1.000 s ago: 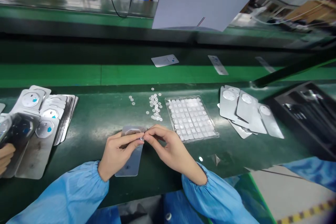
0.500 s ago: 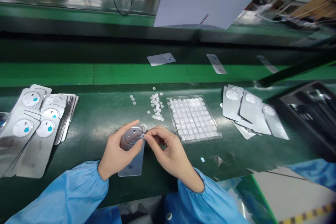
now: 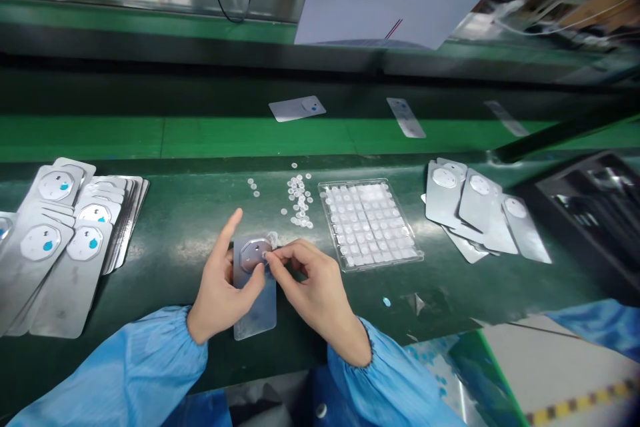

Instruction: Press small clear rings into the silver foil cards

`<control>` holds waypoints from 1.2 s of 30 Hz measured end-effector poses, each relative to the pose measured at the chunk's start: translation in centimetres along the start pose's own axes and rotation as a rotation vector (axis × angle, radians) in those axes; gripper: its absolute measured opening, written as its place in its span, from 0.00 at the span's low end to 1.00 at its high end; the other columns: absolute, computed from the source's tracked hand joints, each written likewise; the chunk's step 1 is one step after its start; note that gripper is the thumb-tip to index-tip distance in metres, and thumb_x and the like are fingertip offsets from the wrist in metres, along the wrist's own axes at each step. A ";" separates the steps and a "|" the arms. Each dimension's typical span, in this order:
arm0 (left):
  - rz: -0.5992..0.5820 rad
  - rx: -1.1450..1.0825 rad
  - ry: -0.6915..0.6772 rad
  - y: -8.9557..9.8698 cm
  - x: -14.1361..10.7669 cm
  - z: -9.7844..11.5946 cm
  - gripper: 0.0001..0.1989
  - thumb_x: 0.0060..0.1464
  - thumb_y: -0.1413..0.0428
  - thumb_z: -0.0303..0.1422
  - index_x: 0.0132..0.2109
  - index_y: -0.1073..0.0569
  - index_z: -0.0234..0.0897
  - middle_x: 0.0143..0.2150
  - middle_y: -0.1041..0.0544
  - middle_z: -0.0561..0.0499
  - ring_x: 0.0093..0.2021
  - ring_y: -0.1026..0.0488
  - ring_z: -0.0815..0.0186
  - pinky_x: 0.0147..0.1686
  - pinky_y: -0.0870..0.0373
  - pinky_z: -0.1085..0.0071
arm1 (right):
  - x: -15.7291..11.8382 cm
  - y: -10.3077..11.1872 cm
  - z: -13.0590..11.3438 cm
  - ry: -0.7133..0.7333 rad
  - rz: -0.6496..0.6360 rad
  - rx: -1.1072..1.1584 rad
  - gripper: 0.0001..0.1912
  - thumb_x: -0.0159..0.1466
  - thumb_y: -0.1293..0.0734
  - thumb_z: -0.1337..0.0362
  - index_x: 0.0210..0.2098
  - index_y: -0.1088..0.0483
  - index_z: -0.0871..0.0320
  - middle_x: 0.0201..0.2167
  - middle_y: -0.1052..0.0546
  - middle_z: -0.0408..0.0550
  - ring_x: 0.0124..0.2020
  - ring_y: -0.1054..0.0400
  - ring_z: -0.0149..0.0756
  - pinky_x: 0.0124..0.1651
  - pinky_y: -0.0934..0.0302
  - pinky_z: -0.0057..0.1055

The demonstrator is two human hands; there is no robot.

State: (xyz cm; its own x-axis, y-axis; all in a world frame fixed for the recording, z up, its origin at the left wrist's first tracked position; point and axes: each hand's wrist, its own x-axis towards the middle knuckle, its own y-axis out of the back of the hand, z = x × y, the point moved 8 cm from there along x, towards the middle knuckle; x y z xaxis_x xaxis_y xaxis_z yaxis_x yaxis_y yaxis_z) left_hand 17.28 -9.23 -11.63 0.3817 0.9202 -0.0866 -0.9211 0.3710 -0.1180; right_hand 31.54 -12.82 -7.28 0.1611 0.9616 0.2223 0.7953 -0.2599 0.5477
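A flat grey metal plate [image 3: 260,313] lies before me, with a round raised boss and small holes near its top. My left hand [image 3: 223,287] steadies it: the thumb lies across its face, the index finger is raised, and the other fingers curl at its left edge. Between thumb and index finger, my right hand [image 3: 310,287] pinches a small white ring [image 3: 265,255] at the right side of the boss. Just beyond the plate's top right corner sit a few more whitish rings [image 3: 273,238], partly hidden. Loose white rings [image 3: 300,200] are scattered further back.
A clear plastic tray [image 3: 370,223] of white round pieces stands right of centre. Stacked plates with blue dots [image 3: 70,280] fill the left; more plates [image 3: 483,213] lie right, near a dark bin [image 3: 595,213]. Several plates lie on the green strip [image 3: 215,137] behind.
My left index finger has lifted off the plate's top, exposing more of the boss. The plate sits slightly further right, and my right hand has moved a little left with the ring.
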 end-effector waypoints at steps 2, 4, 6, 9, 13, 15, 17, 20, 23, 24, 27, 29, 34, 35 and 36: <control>-0.005 -0.030 -0.027 0.0 0.0 0.3 0.49 0.62 0.37 0.33 0.78 0.59 0.47 0.47 0.17 0.45 0.38 0.20 0.64 0.42 0.22 0.70 | 0.1 0.1 0.0 -0.022 -0.017 0.016 0.09 0.69 0.30 0.65 0.31 0.26 0.56 0.26 0.27 0.41 0.25 0.37 0.30 0.29 0.40 0.27; -0.011 -0.047 -0.057 0.0 0.0 0.4 0.50 0.63 0.37 0.33 0.78 0.61 0.48 0.45 0.17 0.46 0.36 0.22 0.67 0.38 0.23 0.72 | 0.3 0.2 -0.2 -0.022 -0.038 0.016 0.09 0.69 0.30 0.66 0.31 0.26 0.57 0.26 0.28 0.41 0.25 0.37 0.29 0.29 0.40 0.26; -0.023 -0.045 -0.062 0.0 0.1 0.4 0.49 0.64 0.38 0.33 0.78 0.61 0.48 0.45 0.17 0.46 0.35 0.22 0.68 0.37 0.24 0.74 | 0.5 0.4 -0.6 0.004 -0.058 -0.002 0.08 0.69 0.30 0.68 0.32 0.26 0.58 0.26 0.28 0.41 0.25 0.37 0.29 0.29 0.41 0.26; -0.031 -0.034 -0.046 -0.1 0.2 0.2 0.49 0.64 0.38 0.33 0.78 0.61 0.49 0.45 0.17 0.47 0.36 0.23 0.69 0.38 0.24 0.74 | 0.7 0.6 -1.1 0.042 -0.086 -0.032 0.07 0.69 0.30 0.69 0.33 0.25 0.58 0.27 0.27 0.41 0.25 0.37 0.29 0.29 0.40 0.25; -0.034 -0.036 -0.018 0.0 0.1 -0.1 0.49 0.64 0.38 0.32 0.78 0.60 0.48 0.44 0.18 0.47 0.36 0.24 0.69 0.39 0.25 0.74 | 0.9 0.6 -1.1 0.048 -0.122 -0.054 0.07 0.69 0.30 0.69 0.33 0.26 0.58 0.27 0.28 0.41 0.26 0.36 0.30 0.31 0.39 0.26; -0.037 -0.044 -0.005 -0.1 0.1 -0.1 0.49 0.63 0.37 0.32 0.79 0.61 0.47 0.44 0.18 0.47 0.36 0.24 0.69 0.38 0.25 0.74 | 0.9 0.5 -1.2 0.050 -0.138 -0.064 0.08 0.70 0.31 0.68 0.32 0.26 0.58 0.27 0.27 0.42 0.26 0.35 0.30 0.31 0.39 0.26; -0.029 -0.058 0.006 -0.1 0.1 0.1 0.50 0.63 0.37 0.33 0.79 0.61 0.46 0.43 0.18 0.47 0.35 0.24 0.68 0.38 0.25 0.74 | 0.9 0.6 -1.2 0.049 -0.134 -0.072 0.09 0.70 0.31 0.66 0.32 0.26 0.57 0.27 0.26 0.42 0.26 0.34 0.31 0.31 0.39 0.27; -0.003 -0.079 0.025 0.0 0.1 0.4 0.51 0.61 0.35 0.33 0.79 0.59 0.44 0.40 0.18 0.49 0.36 0.22 0.67 0.39 0.24 0.74 | 1.2 0.9 -0.6 -0.027 -0.117 -0.049 0.14 0.70 0.31 0.59 0.29 0.27 0.57 0.25 0.25 0.43 0.25 0.33 0.31 0.29 0.39 0.27; 0.028 -0.065 0.061 0.4 0.3 0.5 0.50 0.59 0.33 0.34 0.78 0.53 0.43 0.37 0.20 0.52 0.34 0.23 0.67 0.36 0.25 0.75 | 1.3 0.5 1.1 -0.199 -0.147 0.067 0.17 0.67 0.27 0.52 0.29 0.28 0.56 0.24 0.24 0.42 0.24 0.32 0.31 0.27 0.40 0.27; 0.032 -0.068 0.080 0.5 0.5 0.4 0.50 0.57 0.32 0.35 0.77 0.51 0.42 0.36 0.20 0.53 0.33 0.24 0.68 0.35 0.25 0.76 | 1.3 0.2 1.8 -0.260 -0.171 0.141 0.18 0.65 0.26 0.50 0.30 0.29 0.57 0.24 0.24 0.42 0.24 0.32 0.31 0.26 0.39 0.26; 0.026 -0.156 0.165 0.6 0.9 -0.4 0.50 0.54 0.30 0.36 0.76 0.47 0.39 0.33 0.22 0.55 0.30 0.26 0.70 0.33 0.26 0.77 | 0.5 -1.4 3.4 -0.376 -0.268 0.429 0.22 0.64 0.28 0.43 0.36 0.28 0.57 0.23 0.24 0.42 0.24 0.29 0.33 0.27 0.36 0.27; 0.018 -0.231 0.235 0.4 0.9 -1.1 0.48 0.53 0.29 0.37 0.75 0.43 0.37 0.32 0.23 0.55 0.30 0.27 0.71 0.32 0.27 0.77 | -0.2 -2.1 3.8 -0.384 -0.295 0.580 0.26 0.68 0.33 0.39 0.39 0.26 0.58 0.25 0.23 0.45 0.26 0.26 0.35 0.30 0.32 0.29; 0.034 -0.267 0.297 0.5 1.4 -1.8 0.41 0.48 0.27 0.37 0.66 0.34 0.34 0.33 0.22 0.52 0.29 0.26 0.69 0.30 0.27 0.76 | -2.7 -4.1 4.5 -0.407 -0.348 0.617 0.23 0.66 0.28 0.45 0.44 0.23 0.60 0.29 0.20 0.47 0.29 0.25 0.35 0.31 0.31 0.28; 0.056 -0.264 0.281 1.0 2.2 -1.5 0.42 0.47 0.27 0.37 0.65 0.35 0.34 0.34 0.21 0.51 0.29 0.24 0.67 0.30 0.27 0.75 | -3.2 -4.5 4.6 -0.411 -0.343 0.633 0.23 0.66 0.27 0.45 0.45 0.23 0.60 0.29 0.20 0.47 0.29 0.25 0.36 0.30 0.31 0.28; 0.089 -0.253 0.244 1.9 3.5 -0.8 0.42 0.47 0.26 0.37 0.65 0.36 0.35 0.35 0.20 0.50 0.30 0.23 0.65 0.31 0.26 0.73 | -3.5 -4.7 4.7 -0.409 -0.316 0.657 0.24 0.66 0.28 0.45 0.46 0.23 0.60 0.30 0.20 0.49 0.29 0.24 0.36 0.28 0.32 0.27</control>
State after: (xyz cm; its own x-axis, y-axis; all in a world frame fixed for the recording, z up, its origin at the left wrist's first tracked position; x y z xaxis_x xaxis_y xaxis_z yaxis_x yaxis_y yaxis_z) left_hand 16.94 -5.39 -12.99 0.3362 0.8792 -0.3376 -0.9150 0.2200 -0.3382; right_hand 29.98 -14.58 -14.40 -0.0279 0.9698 -0.2421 0.9972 0.0101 -0.0745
